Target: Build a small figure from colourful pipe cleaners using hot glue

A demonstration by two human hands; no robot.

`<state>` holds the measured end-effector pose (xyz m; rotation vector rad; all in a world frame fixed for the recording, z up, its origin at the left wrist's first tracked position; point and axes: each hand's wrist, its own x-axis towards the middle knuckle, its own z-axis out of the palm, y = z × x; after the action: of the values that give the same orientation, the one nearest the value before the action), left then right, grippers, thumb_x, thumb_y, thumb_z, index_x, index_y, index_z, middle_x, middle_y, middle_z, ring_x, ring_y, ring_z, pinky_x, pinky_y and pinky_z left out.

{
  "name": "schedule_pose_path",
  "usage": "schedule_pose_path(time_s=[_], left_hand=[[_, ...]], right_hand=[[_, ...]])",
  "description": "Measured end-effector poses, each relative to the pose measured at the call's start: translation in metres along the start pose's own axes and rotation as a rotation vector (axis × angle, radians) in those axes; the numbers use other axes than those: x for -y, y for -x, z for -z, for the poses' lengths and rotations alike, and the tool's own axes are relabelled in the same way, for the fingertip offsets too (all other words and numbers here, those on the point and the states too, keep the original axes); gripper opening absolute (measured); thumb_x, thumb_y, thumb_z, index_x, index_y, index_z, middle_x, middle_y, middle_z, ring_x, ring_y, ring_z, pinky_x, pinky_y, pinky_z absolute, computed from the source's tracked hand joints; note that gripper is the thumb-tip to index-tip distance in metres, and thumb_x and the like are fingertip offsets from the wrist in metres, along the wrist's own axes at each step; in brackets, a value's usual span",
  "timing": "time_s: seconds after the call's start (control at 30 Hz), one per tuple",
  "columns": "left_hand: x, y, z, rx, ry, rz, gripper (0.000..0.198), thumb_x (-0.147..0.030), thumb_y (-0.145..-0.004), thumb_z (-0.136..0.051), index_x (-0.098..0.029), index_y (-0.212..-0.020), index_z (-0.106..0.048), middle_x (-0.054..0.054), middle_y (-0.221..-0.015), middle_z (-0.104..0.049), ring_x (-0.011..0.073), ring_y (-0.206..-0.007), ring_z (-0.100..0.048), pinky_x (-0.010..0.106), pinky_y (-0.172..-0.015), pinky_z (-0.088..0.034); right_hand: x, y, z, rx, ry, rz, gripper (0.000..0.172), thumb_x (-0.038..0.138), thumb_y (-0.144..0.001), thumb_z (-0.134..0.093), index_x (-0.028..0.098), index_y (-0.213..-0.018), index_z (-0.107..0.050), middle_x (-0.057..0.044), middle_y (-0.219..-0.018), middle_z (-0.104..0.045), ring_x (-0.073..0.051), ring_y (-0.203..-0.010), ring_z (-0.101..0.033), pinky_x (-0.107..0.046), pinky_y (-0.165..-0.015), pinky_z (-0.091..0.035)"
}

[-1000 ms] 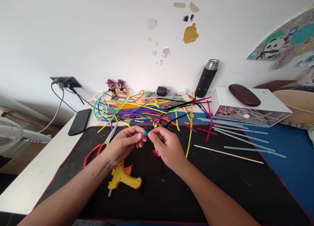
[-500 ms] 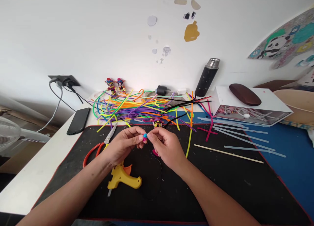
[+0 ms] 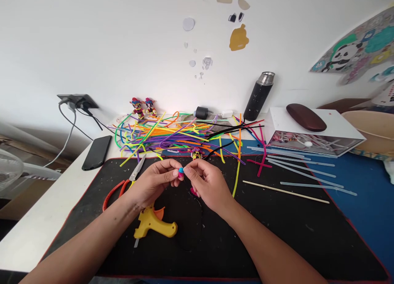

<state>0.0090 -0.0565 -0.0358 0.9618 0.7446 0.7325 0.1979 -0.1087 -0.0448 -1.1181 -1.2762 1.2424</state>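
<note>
Between the thumb and forefinger of my left hand (image 3: 158, 177) is a small coiled pipe cleaner piece (image 3: 181, 170), blue on top and pink below. My right hand (image 3: 207, 183) is closed in a pinch, its fingertips against the blue side of that piece. A bit of pink fuzzy material (image 3: 193, 191) shows beneath my right fingers; whether they touch it I cannot tell. A yellow glue gun (image 3: 156, 224) with an orange trigger lies below my left hand, its front hidden. Orange-handled scissors (image 3: 135, 171) rest partly behind my left wrist. A small colourful figure (image 3: 196, 154) sits just beyond my hands.
Many coloured pipe cleaners (image 3: 175, 136) are heaped at the back, with two small figures (image 3: 143, 106) behind. Clear glue sticks (image 3: 304, 172) and a wooden stick (image 3: 286, 191) lie right. A phone (image 3: 97, 152), black flask (image 3: 259, 96) and white box (image 3: 317, 128) stand around the black mat (image 3: 227, 251).
The view has shifted very slightly. Both hands keep their pinch on the small piece, with hardly any visible movement.
</note>
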Motion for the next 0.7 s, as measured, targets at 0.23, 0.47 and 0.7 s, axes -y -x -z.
schedule_pose_path(time_s=[0.23, 0.47, 0.7], left_hand=[[0.0, -0.0001, -0.0007, 0.018, 0.021, 0.011, 0.027, -0.033, -0.075, -0.097, -0.013, -0.085, -0.083, 0.005, -0.076, -0.073, 0.0111, -0.065, -0.062, 0.02, -0.063, -0.05], [0.0029, -0.003, -0.0015, 0.028, 0.091, 0.021, 0.023, -0.031, -0.077, -0.095, -0.014, -0.086, -0.082, 0.004, -0.076, -0.072, 0.0104, -0.064, -0.061, 0.02, -0.061, -0.048], [0.0045, -0.0018, -0.0011, 0.036, 0.078, 0.015, 0.023, -0.031, -0.078, -0.094, -0.014, -0.087, -0.082, 0.005, -0.077, -0.072, 0.0107, -0.065, -0.06, 0.02, -0.061, -0.047]], right_hand=[[-0.0025, -0.0008, -0.0005, 0.003, -0.064, 0.0, 0.033, 0.052, -0.099, -0.065, 0.02, -0.09, -0.066, 0.005, -0.062, -0.058, -0.01, -0.047, -0.049, -0.023, -0.046, -0.037], [0.0, -0.0013, -0.0006, 0.006, -0.137, -0.037, 0.033, 0.053, -0.099, -0.065, 0.021, -0.091, -0.065, 0.008, -0.054, -0.053, -0.009, -0.042, -0.044, -0.023, -0.045, -0.037], [-0.0004, -0.0016, -0.0007, 0.01, -0.154, -0.046, 0.034, 0.053, -0.098, -0.066, 0.02, -0.09, -0.064, 0.008, -0.053, -0.053, -0.009, -0.041, -0.044, -0.022, -0.045, -0.037]])
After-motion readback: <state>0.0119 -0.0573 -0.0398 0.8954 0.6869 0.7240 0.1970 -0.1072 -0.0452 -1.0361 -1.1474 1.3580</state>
